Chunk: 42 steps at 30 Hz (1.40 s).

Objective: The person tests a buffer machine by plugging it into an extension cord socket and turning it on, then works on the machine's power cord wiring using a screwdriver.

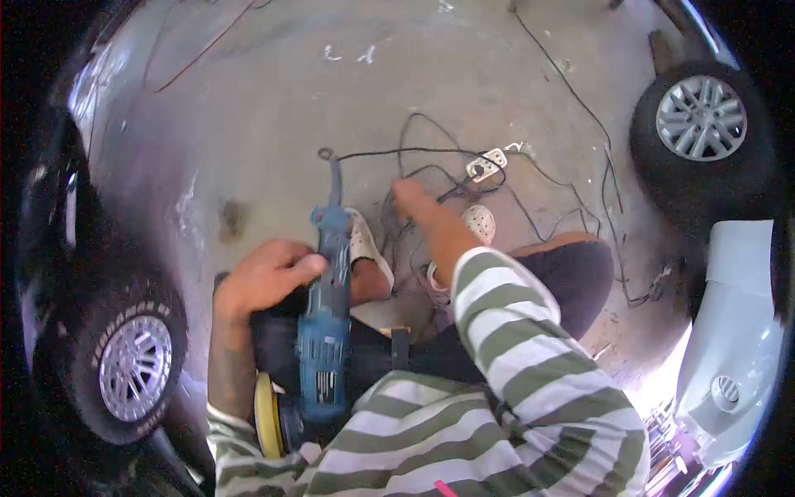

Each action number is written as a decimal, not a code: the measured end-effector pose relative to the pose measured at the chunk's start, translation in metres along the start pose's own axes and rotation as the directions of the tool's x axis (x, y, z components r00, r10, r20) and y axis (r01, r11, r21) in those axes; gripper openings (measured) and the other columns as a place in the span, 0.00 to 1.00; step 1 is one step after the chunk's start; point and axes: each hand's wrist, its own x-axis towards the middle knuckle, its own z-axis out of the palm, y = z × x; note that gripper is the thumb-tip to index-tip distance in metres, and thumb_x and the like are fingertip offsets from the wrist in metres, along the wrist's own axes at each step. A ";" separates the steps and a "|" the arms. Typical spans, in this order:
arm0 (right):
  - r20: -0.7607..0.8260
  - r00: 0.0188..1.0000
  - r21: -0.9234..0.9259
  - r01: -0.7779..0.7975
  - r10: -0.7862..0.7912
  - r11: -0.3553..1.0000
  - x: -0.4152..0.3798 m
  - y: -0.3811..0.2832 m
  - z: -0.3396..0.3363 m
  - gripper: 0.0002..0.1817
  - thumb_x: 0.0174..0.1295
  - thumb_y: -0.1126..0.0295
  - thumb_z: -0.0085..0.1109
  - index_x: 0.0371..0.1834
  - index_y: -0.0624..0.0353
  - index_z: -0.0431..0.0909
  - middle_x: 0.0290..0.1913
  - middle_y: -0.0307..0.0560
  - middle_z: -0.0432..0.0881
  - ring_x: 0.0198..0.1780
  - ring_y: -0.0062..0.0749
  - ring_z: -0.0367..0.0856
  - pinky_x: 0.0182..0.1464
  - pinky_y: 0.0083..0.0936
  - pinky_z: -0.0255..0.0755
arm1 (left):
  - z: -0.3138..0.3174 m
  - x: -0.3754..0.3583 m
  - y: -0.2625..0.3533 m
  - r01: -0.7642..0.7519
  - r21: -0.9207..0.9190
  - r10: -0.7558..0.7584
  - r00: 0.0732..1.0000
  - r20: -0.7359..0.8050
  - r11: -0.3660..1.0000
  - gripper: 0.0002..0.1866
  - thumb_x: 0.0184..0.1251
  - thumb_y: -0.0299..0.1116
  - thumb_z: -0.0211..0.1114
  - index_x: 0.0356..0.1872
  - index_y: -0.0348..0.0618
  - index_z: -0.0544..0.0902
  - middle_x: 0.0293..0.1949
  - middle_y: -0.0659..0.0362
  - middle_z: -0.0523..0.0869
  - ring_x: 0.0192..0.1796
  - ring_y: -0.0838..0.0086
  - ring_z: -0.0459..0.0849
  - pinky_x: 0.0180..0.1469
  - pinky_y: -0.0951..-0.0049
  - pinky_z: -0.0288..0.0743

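A blue power polisher (325, 331) lies lengthwise over my lap, with its yellow round pad (268, 414) at the near left end. My left hand (273, 275) is right beside the tool body, with fingers curled and thumb pointing at its side. Whatever those fingers hold, if anything, is hidden. Out over the floor, my right hand (407, 200) is smeared by motion close to a looped black cable (435, 170). Whether it grips the cable does not show. The polisher's cord (389, 152) runs from its far end toward a white power strip (486, 165), where a dark plug sits.
A wheel (137, 369) of a dark vehicle stands at left, another wheel (702, 118) at upper right. A pale painted car panel (725, 331) is on the right. White clogs (368, 253) are on my feet. A green cord (571, 87) crosses the concrete floor (273, 99).
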 end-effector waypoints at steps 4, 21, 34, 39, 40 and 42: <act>-0.139 0.990 0.148 0.053 -0.032 0.988 -0.019 -0.058 0.003 0.12 0.62 0.71 0.52 0.47 0.58 0.81 0.49 0.58 0.84 0.52 0.49 0.83 0.52 0.41 0.79 | 0.000 -0.002 -0.002 0.170 -0.217 -0.211 0.961 -0.178 0.961 0.31 0.77 0.52 0.47 0.30 0.31 0.82 0.24 0.48 0.85 0.31 0.62 0.87 0.37 0.64 0.77; -0.064 0.998 0.226 -0.008 0.023 0.974 -0.007 -0.053 0.004 0.10 0.56 0.71 0.56 0.38 0.58 0.83 0.43 0.56 0.85 0.47 0.50 0.85 0.50 0.43 0.79 | -0.002 0.011 -0.013 0.294 -0.095 -0.309 0.919 -0.246 0.951 0.29 0.78 0.50 0.45 0.34 0.33 0.84 0.28 0.45 0.86 0.36 0.49 0.86 0.42 0.59 0.77; -0.680 0.708 0.090 0.335 -0.188 0.938 -0.166 -0.029 -0.293 0.13 0.51 0.68 0.65 0.41 0.55 0.85 0.36 0.49 0.87 0.35 0.41 0.85 0.43 0.36 0.78 | 0.006 0.020 -0.003 0.213 -0.026 -0.214 0.954 -0.212 0.977 0.31 0.77 0.55 0.46 0.40 0.33 0.84 0.34 0.48 0.88 0.36 0.61 0.88 0.44 0.62 0.78; -0.481 0.867 0.477 0.383 -0.130 0.791 -0.344 -0.129 -0.256 0.09 0.51 0.71 0.68 0.36 0.55 0.85 0.31 0.38 0.86 0.25 0.20 0.76 0.30 0.20 0.72 | 0.010 0.024 -0.004 0.198 -0.005 -0.194 0.955 -0.223 0.980 0.33 0.76 0.57 0.44 0.37 0.34 0.85 0.27 0.51 0.87 0.32 0.62 0.85 0.44 0.62 0.75; -0.482 0.848 0.440 0.452 -0.220 0.776 -0.360 -0.137 -0.231 0.09 0.51 0.71 0.69 0.36 0.56 0.85 0.30 0.41 0.86 0.24 0.25 0.77 0.31 0.22 0.74 | 0.010 0.026 -0.002 0.197 -0.036 -0.200 0.961 -0.194 0.980 0.33 0.76 0.56 0.44 0.37 0.33 0.85 0.27 0.50 0.87 0.33 0.63 0.85 0.44 0.62 0.76; -0.483 0.809 0.496 0.568 -0.335 0.656 -0.372 -0.152 -0.192 0.07 0.52 0.71 0.68 0.36 0.56 0.85 0.28 0.46 0.84 0.24 0.35 0.79 0.31 0.28 0.74 | 0.011 0.027 -0.003 0.210 -0.028 -0.212 0.960 -0.182 0.977 0.33 0.76 0.56 0.44 0.37 0.33 0.85 0.27 0.50 0.87 0.33 0.63 0.85 0.43 0.62 0.76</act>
